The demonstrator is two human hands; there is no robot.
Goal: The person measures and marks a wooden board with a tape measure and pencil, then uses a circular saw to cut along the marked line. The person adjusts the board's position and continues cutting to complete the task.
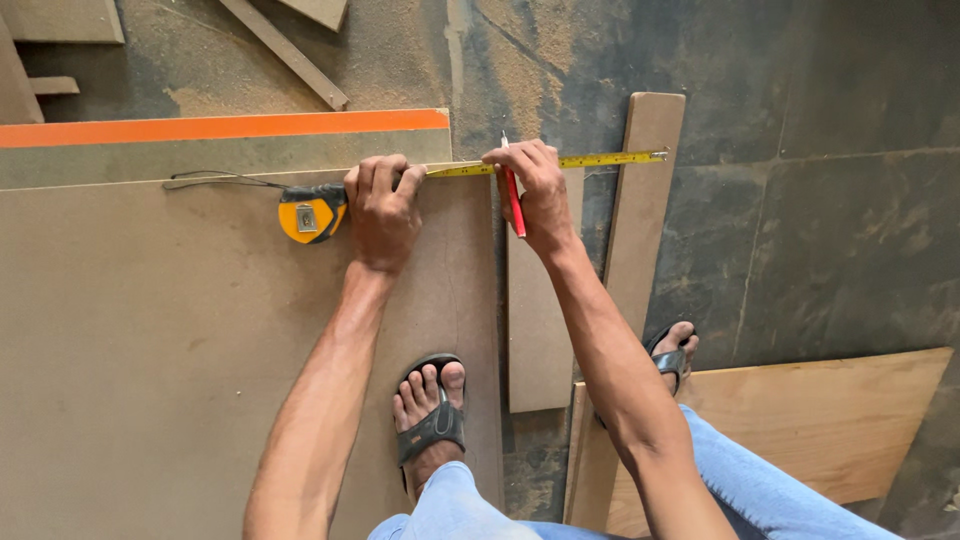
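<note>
A large brown fibreboard sheet lies on the floor. My left hand presses a yellow and black tape measure onto its far edge. The yellow tape blade runs right, across a narrow board strip, and hooks on the far edge of a longer wooden plank. My right hand rests on the blade and holds a red pencil, tip pointing up at the tape. The pencil's middle is hidden by my fingers.
An orange-edged board lies beyond the sheet. Offcuts and sawdust litter the dark stone floor at the top. A plywood panel lies bottom right. My sandalled feet stand on the sheet and beside the plank.
</note>
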